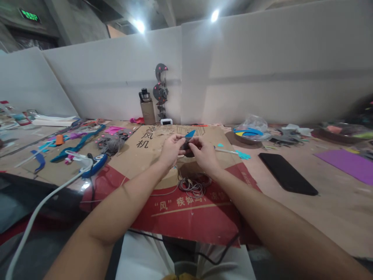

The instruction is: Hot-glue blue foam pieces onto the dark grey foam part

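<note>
Both my hands meet above the flattened cardboard sheet [151, 155] on the table. My left hand [172, 149] and my right hand [204, 153] pinch together a small craft piece [189, 136] with a blue pointed tip sticking up and a dark grey part between the fingers. Both hands are closed on it. Just below my hands, a coil of grey wire [194, 183] lies on the cardboard.
A black phone [287, 173] lies to the right. A glue gun with white cable [93, 163] sits left, among blue, pink and grey foam scraps [78, 142]. A bottle [147, 107] and a grey foam figure [161, 91] stand against the back wall. A purple sheet [346, 163] lies far right.
</note>
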A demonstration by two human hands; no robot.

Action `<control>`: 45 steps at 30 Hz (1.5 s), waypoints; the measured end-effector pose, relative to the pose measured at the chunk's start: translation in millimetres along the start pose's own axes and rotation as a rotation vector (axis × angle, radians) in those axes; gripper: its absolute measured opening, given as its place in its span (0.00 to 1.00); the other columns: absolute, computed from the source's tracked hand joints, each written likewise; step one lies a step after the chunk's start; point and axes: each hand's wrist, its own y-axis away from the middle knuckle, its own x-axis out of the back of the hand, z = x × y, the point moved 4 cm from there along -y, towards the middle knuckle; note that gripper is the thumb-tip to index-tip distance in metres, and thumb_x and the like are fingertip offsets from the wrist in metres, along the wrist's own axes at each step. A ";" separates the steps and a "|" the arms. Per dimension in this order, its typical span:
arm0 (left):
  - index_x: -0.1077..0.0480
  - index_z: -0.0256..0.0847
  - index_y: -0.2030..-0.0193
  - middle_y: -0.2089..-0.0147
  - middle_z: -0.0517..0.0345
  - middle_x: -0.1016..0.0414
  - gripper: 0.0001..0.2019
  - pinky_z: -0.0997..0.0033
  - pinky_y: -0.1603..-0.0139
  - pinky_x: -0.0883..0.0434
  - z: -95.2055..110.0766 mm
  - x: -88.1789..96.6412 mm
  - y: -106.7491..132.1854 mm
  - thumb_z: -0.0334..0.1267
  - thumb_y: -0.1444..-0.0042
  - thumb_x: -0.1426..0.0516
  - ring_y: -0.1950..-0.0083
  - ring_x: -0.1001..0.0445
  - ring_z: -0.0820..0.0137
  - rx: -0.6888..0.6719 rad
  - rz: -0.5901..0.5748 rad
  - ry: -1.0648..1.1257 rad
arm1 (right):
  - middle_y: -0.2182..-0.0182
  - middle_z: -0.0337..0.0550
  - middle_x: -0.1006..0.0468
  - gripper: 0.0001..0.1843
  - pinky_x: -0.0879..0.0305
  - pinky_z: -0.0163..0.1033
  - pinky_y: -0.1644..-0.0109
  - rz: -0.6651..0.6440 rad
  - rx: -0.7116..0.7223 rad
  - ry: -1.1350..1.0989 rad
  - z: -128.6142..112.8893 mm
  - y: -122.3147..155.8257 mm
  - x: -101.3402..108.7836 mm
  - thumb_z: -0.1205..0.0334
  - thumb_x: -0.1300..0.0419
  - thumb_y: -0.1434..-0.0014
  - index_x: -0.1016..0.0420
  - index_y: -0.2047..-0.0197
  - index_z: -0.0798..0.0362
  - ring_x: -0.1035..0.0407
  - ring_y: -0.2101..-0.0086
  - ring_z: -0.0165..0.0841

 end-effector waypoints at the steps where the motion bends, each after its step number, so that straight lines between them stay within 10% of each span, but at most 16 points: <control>1: 0.33 0.37 0.66 0.69 0.58 0.25 0.03 0.67 0.65 0.23 1.2 -0.2 0.6 0.30 0.45 0.42 0.70 0.25 0.73 0.012 0.002 0.017 | 0.68 0.42 0.24 0.06 0.33 0.43 0.58 -0.003 0.012 0.000 -0.3 0.6 0.3 0.60 0.44 0.44 0.29 0.64 0.52 0.30 0.66 0.34; 16: 0.33 0.37 0.69 0.72 0.61 0.28 0.06 0.69 0.66 0.22 4.8 3.4 -2.3 0.32 0.49 0.38 0.72 0.27 0.75 -0.031 0.051 0.013 | 0.71 0.40 0.28 0.06 0.38 0.41 0.62 -0.070 0.049 0.118 -4.4 0.7 2.7 0.59 0.46 0.43 0.32 0.68 0.51 0.34 0.69 0.33; 29: 0.31 0.37 0.66 0.68 0.57 0.25 0.06 0.70 0.66 0.23 -2.4 2.4 -3.0 0.35 0.47 0.39 0.70 0.24 0.73 -0.090 -0.050 -0.045 | 0.80 0.28 0.41 0.07 0.49 0.31 0.80 -0.010 -0.298 -0.389 -2.8 0.6 -0.3 0.60 0.44 0.51 0.41 0.70 0.49 0.49 0.83 0.23; 45: 0.32 0.36 0.67 0.68 0.57 0.26 0.04 0.64 0.60 0.22 4.4 -2.6 1.8 0.31 0.46 0.40 0.68 0.24 0.73 0.024 -0.083 0.048 | 0.78 0.33 0.39 0.13 0.47 0.33 0.75 0.072 -0.205 -0.242 6.2 -4.3 6.0 0.50 0.42 0.48 0.38 0.70 0.49 0.44 0.77 0.27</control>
